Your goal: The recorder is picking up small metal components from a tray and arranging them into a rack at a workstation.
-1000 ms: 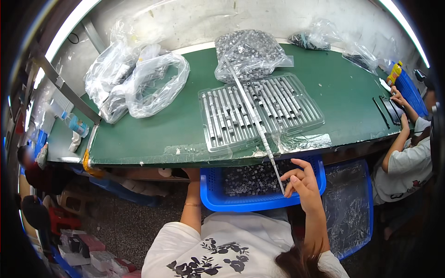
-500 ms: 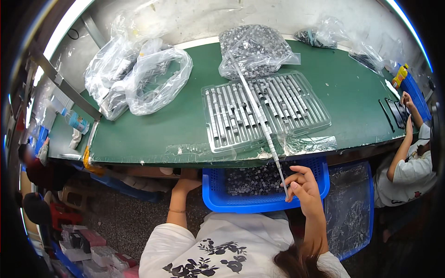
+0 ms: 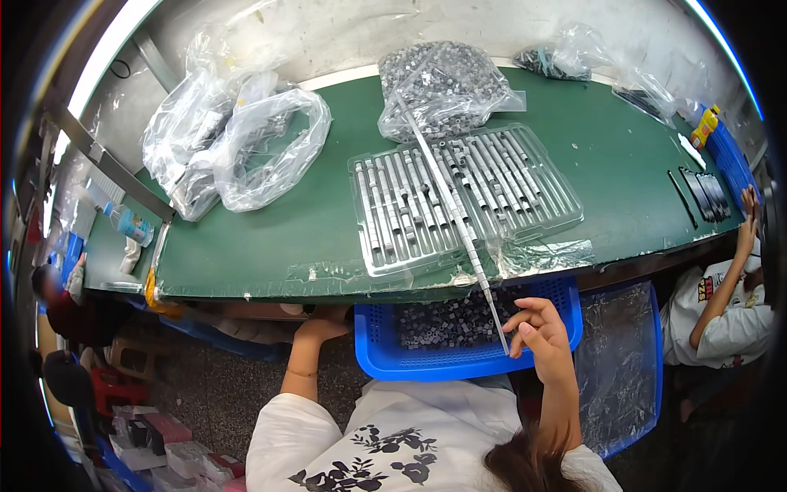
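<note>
A long thin rod (image 3: 468, 234) strung with short pale grey segments slants across the clear ridged tray (image 3: 571, 215). Its far end reaches the bag of small grey pieces (image 3: 447, 86); its near end overhangs the table edge. My right hand (image 3: 543, 334) is beside that near end, fingers curled and thumb bent in; whatever they pinch is too small to make out. Under the rod's tip stands a blue basket (image 3: 369, 361) holding many small dark grey pieces (image 3: 447, 324). My left hand (image 3: 325, 326) is at the table's front edge, left of the basket, its fingers hidden.
Rows of grey segmented rods lie in the tray's grooves. Crumpled clear bags (image 3: 238, 156) sit on the green table (image 3: 270, 246) at left. A second blue basket (image 3: 619, 369) is at right. Co-workers sit at both sides; black strips (image 3: 707, 195) lie near the right one.
The view has shifted slightly. My right fingers now sit a little apart from the rod's near end. The co-worker's hand at right has moved off the black strips.
</note>
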{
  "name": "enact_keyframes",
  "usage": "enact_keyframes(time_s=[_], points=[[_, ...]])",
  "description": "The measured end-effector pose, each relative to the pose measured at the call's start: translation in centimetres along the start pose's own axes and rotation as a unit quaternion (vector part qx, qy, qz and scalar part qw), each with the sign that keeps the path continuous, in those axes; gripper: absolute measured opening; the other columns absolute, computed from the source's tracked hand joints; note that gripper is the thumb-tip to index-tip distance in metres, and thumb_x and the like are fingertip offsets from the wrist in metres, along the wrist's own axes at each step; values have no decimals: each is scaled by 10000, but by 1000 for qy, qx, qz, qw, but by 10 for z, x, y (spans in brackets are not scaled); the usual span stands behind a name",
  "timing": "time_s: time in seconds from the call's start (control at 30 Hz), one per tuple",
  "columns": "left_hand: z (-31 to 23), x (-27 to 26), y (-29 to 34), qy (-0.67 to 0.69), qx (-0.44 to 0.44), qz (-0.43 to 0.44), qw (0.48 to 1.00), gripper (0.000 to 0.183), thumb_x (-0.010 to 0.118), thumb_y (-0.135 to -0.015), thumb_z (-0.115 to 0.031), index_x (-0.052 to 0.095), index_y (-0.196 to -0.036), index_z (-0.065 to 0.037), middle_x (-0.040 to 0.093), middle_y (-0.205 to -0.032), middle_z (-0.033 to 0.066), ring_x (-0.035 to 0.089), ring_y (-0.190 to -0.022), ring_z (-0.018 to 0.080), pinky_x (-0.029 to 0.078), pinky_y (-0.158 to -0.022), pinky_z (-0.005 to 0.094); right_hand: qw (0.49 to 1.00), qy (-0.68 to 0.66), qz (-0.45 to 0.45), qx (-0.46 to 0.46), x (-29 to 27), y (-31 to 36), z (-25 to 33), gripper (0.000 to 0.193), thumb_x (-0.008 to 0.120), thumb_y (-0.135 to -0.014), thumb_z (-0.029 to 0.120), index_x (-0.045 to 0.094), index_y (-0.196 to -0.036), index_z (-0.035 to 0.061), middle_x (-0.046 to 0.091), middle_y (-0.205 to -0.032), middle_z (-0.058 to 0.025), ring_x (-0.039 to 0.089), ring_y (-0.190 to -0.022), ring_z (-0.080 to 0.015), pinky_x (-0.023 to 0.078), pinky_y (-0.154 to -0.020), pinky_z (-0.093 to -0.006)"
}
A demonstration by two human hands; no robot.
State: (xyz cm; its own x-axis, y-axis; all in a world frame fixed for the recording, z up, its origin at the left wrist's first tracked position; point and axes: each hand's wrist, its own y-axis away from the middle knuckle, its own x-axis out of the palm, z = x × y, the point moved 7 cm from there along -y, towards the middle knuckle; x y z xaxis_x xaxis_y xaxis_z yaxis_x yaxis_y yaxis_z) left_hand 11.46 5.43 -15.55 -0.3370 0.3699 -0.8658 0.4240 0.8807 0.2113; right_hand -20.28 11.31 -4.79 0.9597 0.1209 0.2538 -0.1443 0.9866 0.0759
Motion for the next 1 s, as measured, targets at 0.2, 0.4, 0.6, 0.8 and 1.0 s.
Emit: enact_keyframes(time_s=[0.2,0.4,0.6,0.8,1.0], points=[[16,9,-2,-65,25,-29,997,475,559,-700,-243,449,-1131,-76,413,-1199,152,343,-1144,289,270,-950,348,1000,-5,-4,8,1,0,-1,301,481,-808,104,401,-1080,4,554,-843,-103,505,-576,-91,414,-532,-212],[20,13,1,-53,-24,43,997,476,549,-708,-220,428,-1146,-80,392,-1216,159,325,-1158,291,268,-956,345,1000,5,-9,7,-2,3,0,290,478,-809,102,408,-1073,4,553,-840,-106,505,-580,-93,416,-533,-213],[19,13,1,-75,-36,79,993,632,520,-629,7,330,-1225,-88,305,-1278,159,255,-1200,298,247,-975,355,1000,-2,-19,12,-7,5,-5,286,480,-809,103,411,-1067,4,554,-837,-105,506,-581,-96,416,-532,-214],[17,12,5,-100,-57,79,990,631,507,-627,21,335,-1223,-99,312,-1271,165,250,-1199,314,243,-977,364,1000,4,-18,16,-4,3,-6,282,479,-809,107,413,-1062,1,556,-828,-103,508,-578,-100,416,-529,-215],[9,-4,17,-78,-15,-23,997,624,506,-592,26,362,-1194,-55,324,-1233,201,291,-1148,352,257,-951,391,999,26,-39,-1,-7,5,-5,257,464,-806,94,434,-1035,-17,560,-818,-108,500,-543,-97,401,-502,-205]])
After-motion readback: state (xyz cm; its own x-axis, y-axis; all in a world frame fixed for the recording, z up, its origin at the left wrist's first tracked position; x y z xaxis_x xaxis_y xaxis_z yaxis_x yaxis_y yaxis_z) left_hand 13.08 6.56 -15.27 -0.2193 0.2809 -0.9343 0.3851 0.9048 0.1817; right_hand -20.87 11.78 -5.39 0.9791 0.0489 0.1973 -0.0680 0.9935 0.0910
